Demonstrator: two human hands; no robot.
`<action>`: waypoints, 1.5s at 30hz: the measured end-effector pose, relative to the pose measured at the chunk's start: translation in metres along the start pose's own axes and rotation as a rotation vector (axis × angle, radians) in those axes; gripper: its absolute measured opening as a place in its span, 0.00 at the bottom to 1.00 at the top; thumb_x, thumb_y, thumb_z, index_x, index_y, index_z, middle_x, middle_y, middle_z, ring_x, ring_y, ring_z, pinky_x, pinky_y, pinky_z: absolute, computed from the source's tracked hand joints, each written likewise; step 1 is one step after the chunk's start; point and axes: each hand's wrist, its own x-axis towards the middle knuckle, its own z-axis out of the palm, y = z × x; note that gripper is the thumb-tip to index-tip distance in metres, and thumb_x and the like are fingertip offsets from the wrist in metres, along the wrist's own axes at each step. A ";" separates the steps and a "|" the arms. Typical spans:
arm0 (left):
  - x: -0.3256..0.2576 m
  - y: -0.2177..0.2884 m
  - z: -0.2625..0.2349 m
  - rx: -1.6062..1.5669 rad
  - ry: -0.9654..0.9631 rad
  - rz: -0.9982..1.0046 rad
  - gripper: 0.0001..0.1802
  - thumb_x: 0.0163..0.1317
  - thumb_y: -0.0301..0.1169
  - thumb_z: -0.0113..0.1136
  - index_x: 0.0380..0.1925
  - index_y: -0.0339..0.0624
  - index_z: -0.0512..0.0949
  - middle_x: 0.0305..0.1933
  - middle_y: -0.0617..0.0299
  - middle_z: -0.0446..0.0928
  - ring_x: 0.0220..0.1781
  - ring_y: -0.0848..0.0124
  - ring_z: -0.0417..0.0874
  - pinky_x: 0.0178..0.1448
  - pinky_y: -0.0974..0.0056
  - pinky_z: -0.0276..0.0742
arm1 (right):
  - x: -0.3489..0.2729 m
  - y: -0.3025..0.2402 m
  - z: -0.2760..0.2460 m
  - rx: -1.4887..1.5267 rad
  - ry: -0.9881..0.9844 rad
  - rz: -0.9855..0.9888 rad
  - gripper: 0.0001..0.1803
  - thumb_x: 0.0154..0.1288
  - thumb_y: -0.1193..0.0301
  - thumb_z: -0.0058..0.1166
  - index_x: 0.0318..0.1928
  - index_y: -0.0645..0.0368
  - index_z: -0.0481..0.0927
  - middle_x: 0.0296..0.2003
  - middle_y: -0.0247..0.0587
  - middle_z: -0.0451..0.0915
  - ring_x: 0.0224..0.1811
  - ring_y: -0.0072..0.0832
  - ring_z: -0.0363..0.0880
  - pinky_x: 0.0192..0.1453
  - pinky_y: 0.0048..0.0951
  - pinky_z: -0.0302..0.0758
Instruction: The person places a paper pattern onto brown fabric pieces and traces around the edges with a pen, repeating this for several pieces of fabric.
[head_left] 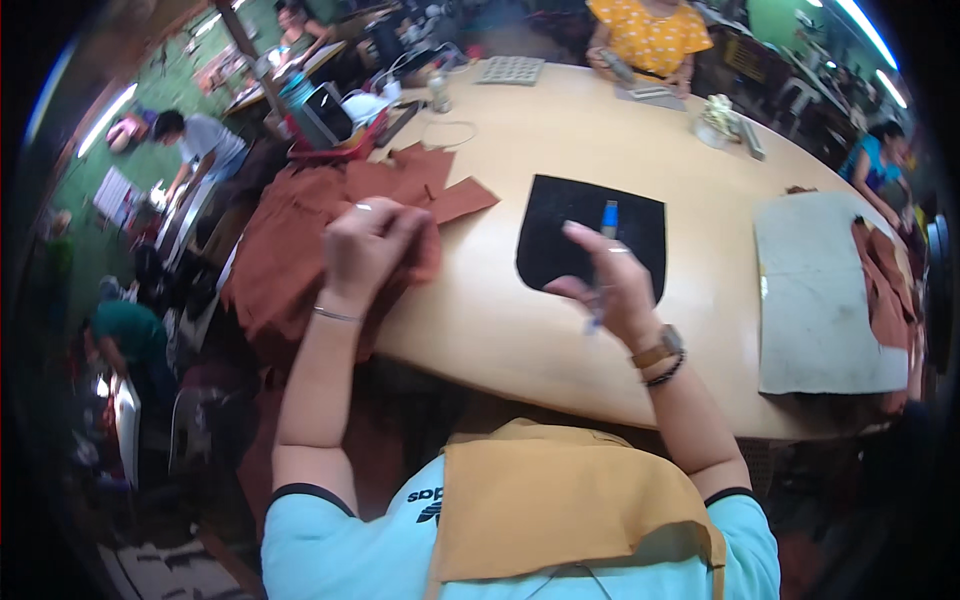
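Observation:
On the left, my left hand [372, 245] is closed, its fingers curled on a reddish-brown piece of material [426, 255] that shows beside the knuckles. Beneath and around it spreads a heap of the same reddish-brown pieces [290, 240], hanging over the table edge. My right hand [622, 290] is over a black panel [560, 215] with rounded lower corners, thumb and forefinger apart. A slim pen-like tool with a blue end [610, 216] runs behind the fingers and appears held in that hand; the grip itself is partly hidden.
The light wooden table [480, 330] curves before me. At right lies a pale grey sheet [815, 300] with brown pieces [885, 285] on it. Further off are a red tray [345, 148], a bottle [438, 90], a white tub [714, 125] and a person in yellow [650, 40].

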 end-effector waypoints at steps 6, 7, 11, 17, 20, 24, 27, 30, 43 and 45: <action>0.010 0.145 0.072 -0.209 -0.231 0.280 0.09 0.58 0.33 0.73 0.32 0.44 0.82 0.30 0.60 0.82 0.32 0.58 0.86 0.35 0.58 0.81 | 0.037 -0.044 -0.040 -0.107 -0.070 0.033 0.28 0.56 0.70 0.71 0.59 0.56 0.80 0.45 0.50 0.87 0.48 0.47 0.86 0.55 0.42 0.82; 0.008 0.150 0.072 -0.263 -0.224 0.252 0.09 0.58 0.33 0.73 0.33 0.44 0.82 0.30 0.60 0.83 0.31 0.58 0.86 0.35 0.58 0.81 | 0.033 -0.042 -0.052 -0.042 -0.002 0.017 0.20 0.57 0.77 0.65 0.52 0.56 0.83 0.35 0.47 0.86 0.39 0.45 0.86 0.48 0.44 0.81; -0.005 0.149 0.062 -0.316 -0.301 0.207 0.08 0.62 0.35 0.71 0.36 0.47 0.82 0.32 0.61 0.82 0.31 0.60 0.85 0.34 0.58 0.80 | 0.010 -0.035 -0.116 -0.147 -0.022 0.094 0.21 0.54 0.83 0.61 0.50 0.56 0.84 0.30 0.46 0.83 0.33 0.42 0.83 0.40 0.39 0.79; -0.013 0.126 0.017 -0.532 -0.880 -0.255 0.05 0.61 0.22 0.69 0.37 0.40 0.85 0.35 0.59 0.86 0.33 0.70 0.86 0.37 0.65 0.78 | -0.007 -0.054 -0.217 -0.086 -0.105 0.373 0.22 0.54 0.86 0.61 0.50 0.59 0.86 0.30 0.43 0.82 0.31 0.29 0.81 0.36 0.28 0.77; 0.006 0.107 -0.019 -0.834 -0.924 -0.329 0.06 0.61 0.17 0.66 0.37 0.37 0.85 0.34 0.64 0.86 0.36 0.79 0.83 0.41 0.71 0.76 | -0.007 -0.066 -0.245 -0.042 -0.162 0.415 0.17 0.59 0.86 0.61 0.49 0.60 0.86 0.33 0.40 0.85 0.35 0.22 0.83 0.41 0.25 0.78; 0.048 0.071 -0.010 -0.819 -0.959 -0.431 0.07 0.59 0.16 0.67 0.31 0.40 0.82 0.33 0.73 0.80 0.35 0.86 0.75 0.40 0.75 0.71 | 0.002 -0.048 -0.271 0.236 -0.130 0.584 0.07 0.69 0.81 0.63 0.45 0.63 0.86 0.37 0.31 0.87 0.44 0.13 0.81 0.53 0.21 0.77; 0.084 0.039 0.077 -0.583 -0.961 -0.241 0.08 0.69 0.29 0.65 0.42 0.34 0.85 0.33 0.72 0.81 0.34 0.86 0.78 0.37 0.73 0.74 | 0.022 0.022 -0.259 -0.145 -0.214 0.534 0.08 0.69 0.72 0.63 0.46 0.62 0.85 0.31 0.41 0.84 0.36 0.22 0.81 0.46 0.29 0.78; 0.128 0.015 0.159 -0.344 -1.019 -0.375 0.12 0.65 0.31 0.66 0.45 0.36 0.87 0.36 0.68 0.86 0.35 0.78 0.80 0.44 0.67 0.79 | 0.049 0.101 -0.235 -0.444 -0.203 0.482 0.09 0.66 0.71 0.60 0.44 0.62 0.84 0.31 0.55 0.82 0.38 0.47 0.85 0.45 0.41 0.80; 0.193 0.097 0.141 -0.594 0.424 0.282 0.09 0.72 0.31 0.65 0.45 0.37 0.85 0.39 0.57 0.89 0.43 0.71 0.89 0.48 0.68 0.82 | 0.075 0.127 -0.283 0.030 0.616 0.036 0.10 0.75 0.75 0.57 0.53 0.59 0.86 0.44 0.35 0.87 0.44 0.21 0.82 0.50 0.22 0.79; 0.133 0.084 0.149 -0.339 0.246 0.230 0.06 0.72 0.26 0.63 0.45 0.38 0.84 0.46 0.51 0.88 0.46 0.64 0.91 0.52 0.65 0.82 | 0.031 0.134 -0.262 -0.049 0.551 0.052 0.12 0.71 0.81 0.58 0.52 0.59 0.85 0.45 0.38 0.87 0.48 0.23 0.83 0.55 0.24 0.80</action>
